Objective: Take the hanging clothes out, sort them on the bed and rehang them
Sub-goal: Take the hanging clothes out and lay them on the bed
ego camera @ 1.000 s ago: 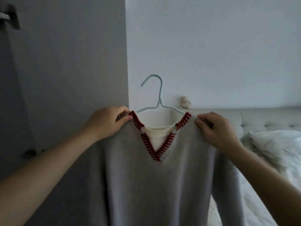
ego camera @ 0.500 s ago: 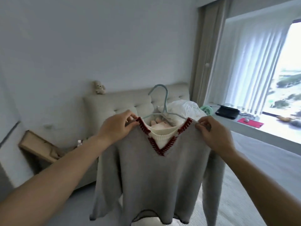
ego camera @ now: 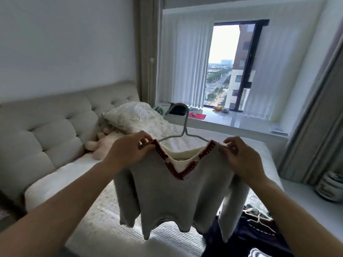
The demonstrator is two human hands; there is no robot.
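The fingers (ego camera: 143, 140) of the left hand (ego camera: 128, 153) pinch the left shoulder of a grey V-neck sweater (ego camera: 176, 197), thumb against fingertips beside the red-stitched collar. The fingers (ego camera: 229, 145) of the right hand (ego camera: 243, 158) pinch the right shoulder the same way. Both forearms reach in from the near edge.

The sweater hangs on a pale blue hanger (ego camera: 183, 127), whose hook rises between the two hands. A cream inner layer shows inside the neckline. The sleeves and hem dangle freely, held up in the air above the bed (ego camera: 104, 210).

On the bed, near and to the right, lies a dark garment (ego camera: 250, 229) with pale trim, partly behind the sweater. Farther off, at the left, a pink plush toy (ego camera: 104, 143) rests against the tufted beige headboard (ego camera: 46, 130), just beside a white pillow (ego camera: 133, 115).

Beyond the bed a window sill (ego camera: 232, 123) carries small objects too blurred to name. Sheer white curtains (ego camera: 185, 67) frame an open window (ego camera: 228, 67) showing buildings and streets far below.
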